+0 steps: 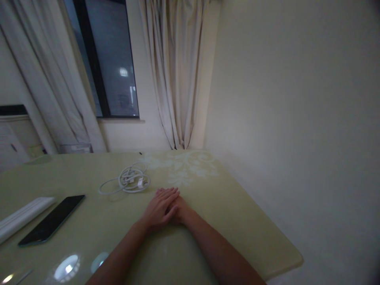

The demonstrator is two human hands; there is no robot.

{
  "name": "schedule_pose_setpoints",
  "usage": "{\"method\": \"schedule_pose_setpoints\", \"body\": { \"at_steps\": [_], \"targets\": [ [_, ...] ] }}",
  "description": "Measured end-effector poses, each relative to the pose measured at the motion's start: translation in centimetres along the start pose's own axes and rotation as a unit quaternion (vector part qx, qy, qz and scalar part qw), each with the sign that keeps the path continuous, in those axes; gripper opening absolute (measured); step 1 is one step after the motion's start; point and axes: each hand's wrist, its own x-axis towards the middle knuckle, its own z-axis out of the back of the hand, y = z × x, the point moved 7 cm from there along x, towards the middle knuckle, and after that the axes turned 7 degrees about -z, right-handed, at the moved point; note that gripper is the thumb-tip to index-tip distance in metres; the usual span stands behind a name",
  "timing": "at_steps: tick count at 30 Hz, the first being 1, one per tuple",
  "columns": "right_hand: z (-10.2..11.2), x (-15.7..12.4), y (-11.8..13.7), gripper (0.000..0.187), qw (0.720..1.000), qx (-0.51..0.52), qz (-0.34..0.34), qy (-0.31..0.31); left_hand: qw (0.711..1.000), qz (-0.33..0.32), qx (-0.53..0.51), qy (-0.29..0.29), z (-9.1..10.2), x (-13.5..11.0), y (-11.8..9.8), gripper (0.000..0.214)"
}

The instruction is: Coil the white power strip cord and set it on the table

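Observation:
My left hand [158,209] rests over my right hand [180,210] on the pale green table, its fingers stretched out and lying flat across the other. The right hand is largely covered; only its wrist side and what look like its fingertips, reaching out past the left hand, can be seen. Neither hand shows an object in it. Just beyond them, slightly to the left, lies a loosely coiled white cable [121,189] with a white plug [141,183].
On the left, a flat black slab like a tablet [53,219] lies beside a long white object [25,215]. The glossy table [237,229] has a pale floral pattern and reflects lamps. A plain wall [297,118] borders its right edge; curtains [184,71] and a window [114,59] stand behind.

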Motion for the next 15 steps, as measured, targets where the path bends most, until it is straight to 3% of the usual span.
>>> {"method": "schedule_pose_setpoints", "body": {
  "at_steps": [4,7,11,13,15],
  "targets": [
    [0.2,0.0,-0.3,0.054,1.000,-0.018,-0.014,0.002,1.000,-0.017,0.020,0.002,0.3,0.1,-0.2,0.059],
    [1.4,-0.3,-0.4,0.059,0.999,-0.035,-0.028,-0.021,0.995,-0.004,0.070,-0.068,1.8,0.0,0.7,0.058],
    [3.3,-0.9,-0.7,0.071,0.996,-0.036,-0.069,-0.040,0.940,0.181,0.188,-0.220,5.6,-2.3,4.5,0.051],
    [3.8,-1.2,-0.7,0.075,0.995,-0.034,-0.086,-0.042,0.909,0.277,0.233,-0.206,6.3,-3.9,6.6,0.045],
    [4.1,-1.4,-0.5,0.076,0.994,-0.032,-0.091,-0.048,0.895,0.332,0.260,-0.149,6.1,-5.2,8.4,0.043]
  ]
}}
